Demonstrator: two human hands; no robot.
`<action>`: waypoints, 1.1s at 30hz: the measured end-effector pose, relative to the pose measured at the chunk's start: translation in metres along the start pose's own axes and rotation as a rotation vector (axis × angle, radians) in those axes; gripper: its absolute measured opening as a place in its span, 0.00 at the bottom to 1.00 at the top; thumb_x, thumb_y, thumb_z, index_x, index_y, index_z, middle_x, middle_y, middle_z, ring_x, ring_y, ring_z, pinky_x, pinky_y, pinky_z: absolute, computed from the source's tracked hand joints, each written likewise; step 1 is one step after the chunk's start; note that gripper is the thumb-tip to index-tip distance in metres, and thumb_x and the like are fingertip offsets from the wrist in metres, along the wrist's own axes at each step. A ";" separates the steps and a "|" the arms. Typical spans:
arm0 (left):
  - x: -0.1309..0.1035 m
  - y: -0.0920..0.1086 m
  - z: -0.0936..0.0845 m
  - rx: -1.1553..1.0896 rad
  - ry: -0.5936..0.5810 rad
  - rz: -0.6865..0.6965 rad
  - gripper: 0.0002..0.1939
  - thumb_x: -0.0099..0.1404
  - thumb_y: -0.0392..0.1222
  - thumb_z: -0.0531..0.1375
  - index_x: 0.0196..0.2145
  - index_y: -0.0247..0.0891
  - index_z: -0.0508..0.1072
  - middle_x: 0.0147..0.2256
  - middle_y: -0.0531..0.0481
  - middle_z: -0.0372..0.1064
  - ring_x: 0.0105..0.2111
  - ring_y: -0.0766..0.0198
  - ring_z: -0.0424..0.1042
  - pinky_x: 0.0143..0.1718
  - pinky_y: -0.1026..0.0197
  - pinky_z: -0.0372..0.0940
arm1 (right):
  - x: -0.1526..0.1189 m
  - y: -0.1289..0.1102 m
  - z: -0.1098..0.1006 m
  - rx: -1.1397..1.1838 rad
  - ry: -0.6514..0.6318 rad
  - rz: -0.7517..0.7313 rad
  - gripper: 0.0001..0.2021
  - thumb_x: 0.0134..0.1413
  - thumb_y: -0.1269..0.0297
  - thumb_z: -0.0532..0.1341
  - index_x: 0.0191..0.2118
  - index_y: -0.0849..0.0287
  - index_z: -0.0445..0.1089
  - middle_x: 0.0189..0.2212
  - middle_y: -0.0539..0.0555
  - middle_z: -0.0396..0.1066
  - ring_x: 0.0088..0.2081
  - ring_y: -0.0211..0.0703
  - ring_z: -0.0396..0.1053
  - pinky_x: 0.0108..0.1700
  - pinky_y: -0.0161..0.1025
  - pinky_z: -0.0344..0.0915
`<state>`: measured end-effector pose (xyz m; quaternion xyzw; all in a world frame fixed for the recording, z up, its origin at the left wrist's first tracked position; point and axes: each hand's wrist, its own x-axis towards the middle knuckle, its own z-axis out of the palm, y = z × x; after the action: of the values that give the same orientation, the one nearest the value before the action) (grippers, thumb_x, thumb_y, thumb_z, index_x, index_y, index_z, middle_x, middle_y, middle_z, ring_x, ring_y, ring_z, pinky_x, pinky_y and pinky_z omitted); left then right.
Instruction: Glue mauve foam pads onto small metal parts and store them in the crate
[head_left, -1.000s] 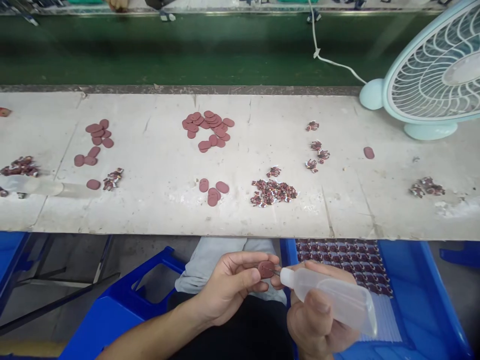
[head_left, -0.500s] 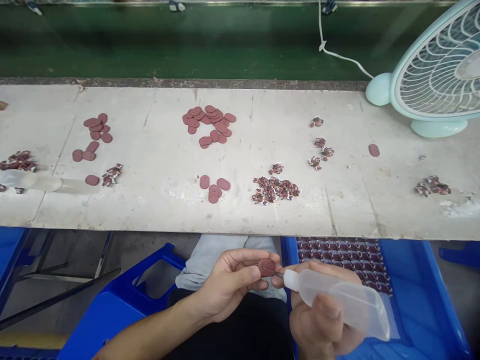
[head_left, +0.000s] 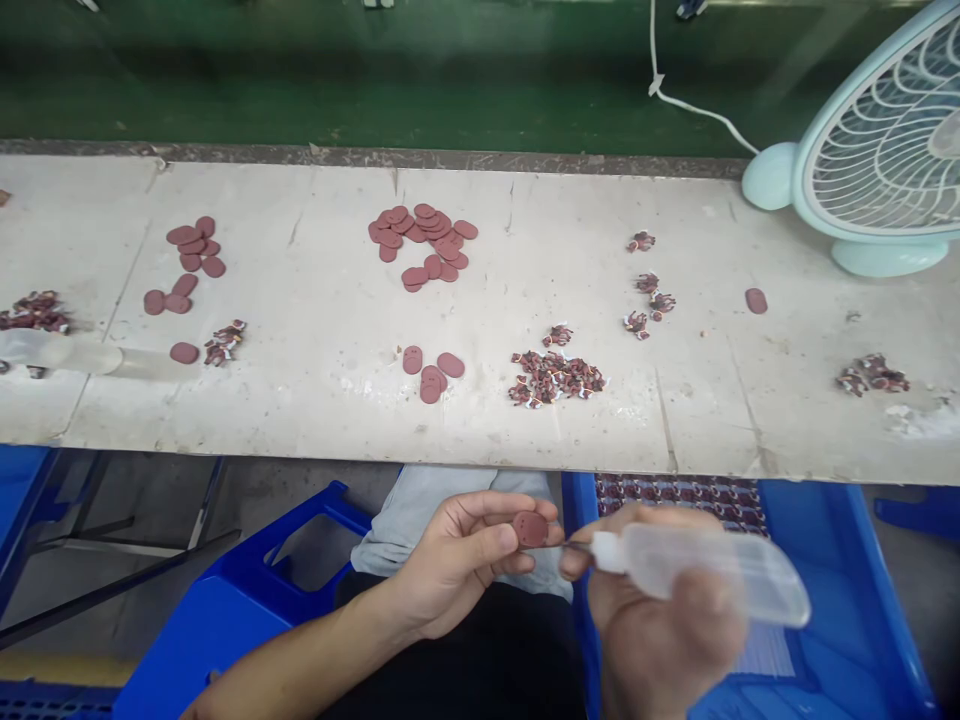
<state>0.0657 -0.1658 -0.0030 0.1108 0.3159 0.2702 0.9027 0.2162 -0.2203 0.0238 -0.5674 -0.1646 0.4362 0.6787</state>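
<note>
Between the thumb and fingers of my left hand (head_left: 457, 555) is a reddish-brown oval disc (head_left: 532, 530), its marked face turned up. My right hand (head_left: 660, 620) grips a translucent squeeze bottle (head_left: 720, 572) with a white cap and a thin metal nozzle pointing left at the disc. A small gap seems to separate the nozzle tip from the disc. Both hands are over my lap, in front of the table edge. On the table lie a few loose discs (head_left: 430, 384) and, to their right, a pile of small brown figures (head_left: 559, 378) with white and orange parts.
A larger heap of discs (head_left: 427, 235) lies farther back on the table (head_left: 315, 390). At the right stands a pale blue fan (head_left: 885, 150) with a white cord. A blue tray (head_left: 840, 560) with rows of figures is beneath my right hand; a blue stool (head_left: 247, 580) is at left.
My right hand has drawn the bottle to the right, so its nozzle has come away from the disc. The left hand still holds the disc in nearly the same place.
</note>
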 end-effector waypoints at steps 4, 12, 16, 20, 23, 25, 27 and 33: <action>-0.001 0.003 -0.001 0.004 -0.017 0.026 0.10 0.63 0.34 0.66 0.43 0.38 0.81 0.49 0.43 0.78 0.48 0.57 0.78 0.39 0.70 0.71 | 0.055 -0.023 -0.021 0.710 0.014 0.300 0.17 0.53 0.53 0.60 0.46 0.56 0.70 0.27 0.52 0.67 0.23 0.40 0.69 0.15 0.32 0.67; -0.002 0.010 -0.005 -0.027 0.027 0.065 0.10 0.64 0.34 0.66 0.43 0.36 0.80 0.48 0.42 0.79 0.48 0.58 0.78 0.41 0.69 0.73 | 0.140 -0.013 -0.060 1.648 -0.111 0.637 0.23 0.50 0.66 0.64 0.54 0.51 0.63 0.22 0.43 0.60 0.19 0.37 0.64 0.10 0.28 0.60; -0.003 0.014 -0.011 -0.028 0.071 0.094 0.10 0.64 0.34 0.65 0.44 0.35 0.80 0.48 0.42 0.78 0.47 0.58 0.78 0.41 0.70 0.73 | 0.109 -0.019 -0.039 0.707 -0.159 0.172 0.19 0.53 0.57 0.66 0.49 0.57 0.69 0.23 0.44 0.61 0.19 0.33 0.61 0.11 0.28 0.58; -0.003 0.016 -0.012 -0.049 0.079 0.087 0.10 0.64 0.35 0.66 0.44 0.34 0.80 0.48 0.42 0.78 0.47 0.57 0.79 0.41 0.70 0.74 | 0.099 -0.018 -0.014 -0.443 -0.111 -0.346 0.12 0.54 0.66 0.67 0.45 0.53 0.76 0.42 0.54 0.72 0.36 0.42 0.71 0.33 0.39 0.73; -0.003 0.017 -0.010 -0.062 0.067 0.079 0.10 0.63 0.35 0.66 0.44 0.34 0.80 0.48 0.42 0.79 0.46 0.58 0.79 0.40 0.70 0.74 | 0.114 -0.013 -0.010 -1.141 -0.237 -0.665 0.14 0.60 0.65 0.62 0.51 0.54 0.75 0.51 0.59 0.70 0.51 0.53 0.68 0.53 0.54 0.69; -0.004 0.017 -0.009 -0.067 0.058 0.080 0.10 0.64 0.35 0.66 0.44 0.34 0.80 0.48 0.42 0.79 0.46 0.58 0.79 0.40 0.70 0.74 | 0.122 -0.012 -0.014 -1.277 -0.306 -0.739 0.13 0.63 0.65 0.60 0.52 0.56 0.74 0.49 0.59 0.71 0.51 0.53 0.68 0.56 0.56 0.66; -0.004 0.018 -0.009 -0.069 0.052 0.080 0.10 0.64 0.35 0.65 0.44 0.34 0.80 0.48 0.42 0.79 0.46 0.58 0.79 0.41 0.70 0.74 | 0.124 -0.013 -0.018 -1.322 -0.331 -0.734 0.12 0.65 0.63 0.59 0.51 0.56 0.74 0.46 0.59 0.72 0.47 0.51 0.70 0.53 0.53 0.67; -0.002 0.017 -0.011 -0.047 0.067 0.084 0.10 0.64 0.35 0.65 0.44 0.36 0.80 0.48 0.43 0.79 0.46 0.57 0.79 0.40 0.68 0.74 | 0.100 -0.020 -0.026 -1.281 -0.225 -0.663 0.10 0.64 0.60 0.60 0.45 0.57 0.75 0.41 0.58 0.73 0.40 0.49 0.72 0.46 0.50 0.70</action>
<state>0.0501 -0.1529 -0.0042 0.0934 0.3345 0.3187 0.8820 0.2993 -0.1579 0.0066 -0.7254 -0.6193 0.0816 0.2891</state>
